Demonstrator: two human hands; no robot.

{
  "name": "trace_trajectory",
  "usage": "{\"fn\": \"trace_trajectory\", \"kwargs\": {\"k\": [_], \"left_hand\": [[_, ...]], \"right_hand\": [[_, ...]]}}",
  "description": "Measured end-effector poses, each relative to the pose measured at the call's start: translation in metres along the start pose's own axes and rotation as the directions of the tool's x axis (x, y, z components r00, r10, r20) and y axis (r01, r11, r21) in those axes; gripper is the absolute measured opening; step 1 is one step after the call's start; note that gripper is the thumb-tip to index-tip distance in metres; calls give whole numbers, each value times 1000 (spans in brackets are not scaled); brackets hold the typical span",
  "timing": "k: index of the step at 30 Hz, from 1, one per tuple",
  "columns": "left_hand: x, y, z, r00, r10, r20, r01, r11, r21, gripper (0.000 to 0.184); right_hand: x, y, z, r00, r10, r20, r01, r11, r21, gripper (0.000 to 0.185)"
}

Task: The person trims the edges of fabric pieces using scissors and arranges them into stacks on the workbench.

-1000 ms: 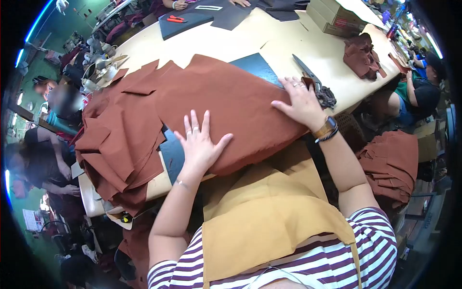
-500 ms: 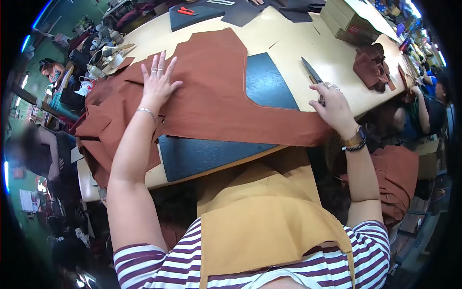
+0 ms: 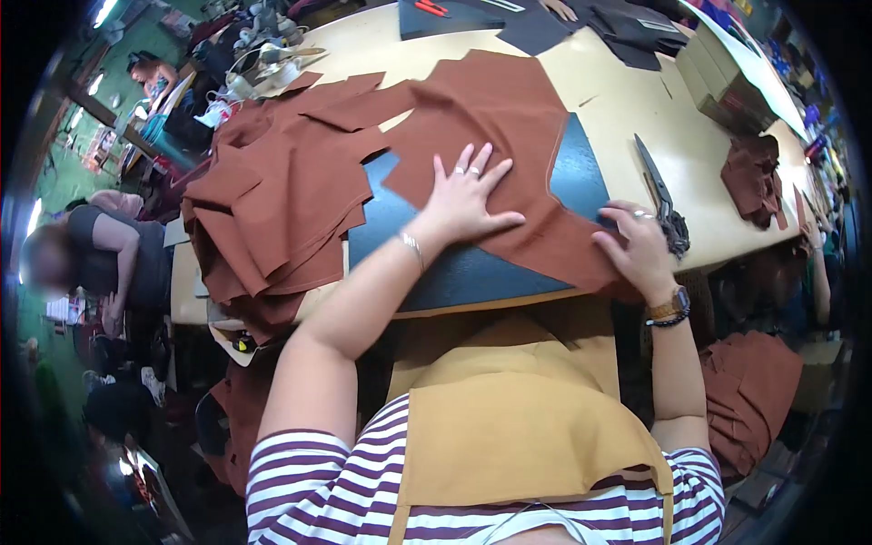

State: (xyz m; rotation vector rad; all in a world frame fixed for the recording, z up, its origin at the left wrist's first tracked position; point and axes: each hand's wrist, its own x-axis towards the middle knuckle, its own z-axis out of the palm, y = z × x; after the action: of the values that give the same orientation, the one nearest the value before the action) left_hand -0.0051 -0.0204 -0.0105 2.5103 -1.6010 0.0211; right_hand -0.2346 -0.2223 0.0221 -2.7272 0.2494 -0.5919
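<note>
A rust-brown fabric piece point(image 3: 509, 118) with a curved edge lies partly over a dark blue board point(image 3: 581, 173). My left hand point(image 3: 468, 195) rests on the middle of this piece, fingers spread. My right hand point(image 3: 639, 245) is at the piece's right end, near the board's right edge, with its fingers bent and apart; I see nothing held in it. Large scissors point(image 3: 656, 177) lie just beyond my right hand, their handles beside a dark bundle point(image 3: 674, 233). A heap of rust-brown fabric pieces point(image 3: 282, 182) covers the left of the table.
The pale table point(image 3: 627, 95) also bears a cardboard box point(image 3: 722, 82), a crumpled brown bundle point(image 3: 752, 177) and dark fabric point(image 3: 627, 32). A red tool point(image 3: 431, 8) lies on a second board. Another person's hand point(image 3: 559, 9) shows at the far edge. More people sit left and right.
My left hand has moved from the heap's side rightward onto the fabric piece, which has shifted and turned over the board. My right hand has left the scissors' handle area. The view has shifted.
</note>
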Motion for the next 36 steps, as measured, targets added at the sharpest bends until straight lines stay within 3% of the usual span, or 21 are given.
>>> {"fn": "trace_trajectory", "kwargs": {"k": [2,4,6,7,9,12,14,16,17,22,24,27,30,33,34,36], "left_hand": [[19,-44,-10,1000,12,16,-14,993,118,95],[29,-78,-33,985,-166,-53,173,963,206,100],[32,-106,-21,937,-275,-218,331,897,293,101],[29,-106,-21,941,-233,-246,287,933,218,101],[25,-84,-16,938,-165,-304,198,977,82,97],[10,-34,-15,961,89,-261,-84,996,30,89],[2,-5,-13,946,282,-159,-297,952,-79,86],[-4,13,-3,921,386,-58,-390,903,-177,87],[-7,20,-1,931,365,30,-352,915,-197,86],[7,22,6,1000,18,-21,-20,997,-72,83],[20,24,16,977,-36,-208,17,995,-96,76],[19,21,16,933,309,-184,-335,933,-132,67],[12,25,10,944,320,-84,-330,925,-188,61],[12,26,13,958,273,-92,-287,934,-215,60],[12,28,12,965,249,-81,-261,942,-213,60],[12,28,17,980,169,-108,-185,970,-156,61]], "right_hand": [[-6,17,-8,990,109,-89,-122,981,-149,28],[-23,47,-11,970,224,-96,-237,959,-157,25],[-42,65,-14,946,309,-100,-321,933,-164,24],[-49,66,-15,964,244,-109,-263,940,-217,26],[-52,63,-16,956,268,-117,-287,940,-187,27],[-51,70,-20,929,349,-121,-366,916,-166,30],[-50,84,-17,899,419,-128,-434,893,-122,29],[-46,87,-19,872,481,-94,-490,856,-165,31],[-43,86,-22,861,502,-74,-507,845,-171,32],[-38,103,-20,812,583,-23,-571,787,-233,31],[-29,104,-28,748,663,43,-647,741,-179,28],[-25,110,-30,757,653,23,-630,739,-238,23],[-19,104,-33,683,724,96,-688,681,-251,21],[-25,123,-22,694,710,119,-678,700,-224,19],[-26,117,-20,667,726,169,-735,678,-6,18],[-39,100,-21,632,723,280,-760,506,409,17]]}}
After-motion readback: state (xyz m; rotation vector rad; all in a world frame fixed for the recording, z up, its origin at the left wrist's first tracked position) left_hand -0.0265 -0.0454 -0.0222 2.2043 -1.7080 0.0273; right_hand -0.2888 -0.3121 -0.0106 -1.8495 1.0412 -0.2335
